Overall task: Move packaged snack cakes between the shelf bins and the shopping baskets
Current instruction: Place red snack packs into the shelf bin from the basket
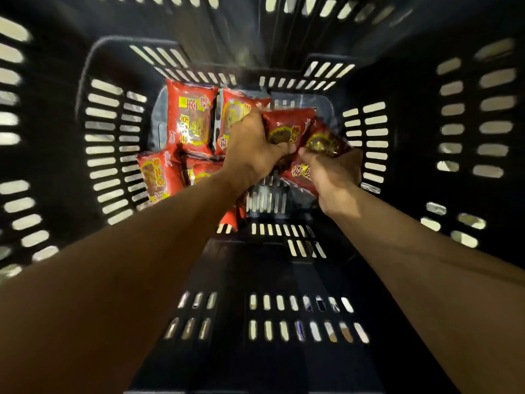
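Observation:
I look straight down into a deep dark slotted shopping basket point(298, 263). Several red snack cake packs with yellow print lie on its bottom, one flat at the back left point(190, 118) and another at the front left point(159, 177). My left hand point(252, 149) grips a red pack point(287, 126) held above the pile. My right hand point(335, 177) grips other red packs, one sticking up past its fingers point(326, 142) and one lower point(301, 173). Both hands meet near the middle of the basket.
The basket's slotted walls rise close on all sides, with a stepped inner wall on the left point(110, 155) and right point(369, 143). Part of the slotted basket floor point(267, 194) shows bare between my forearms.

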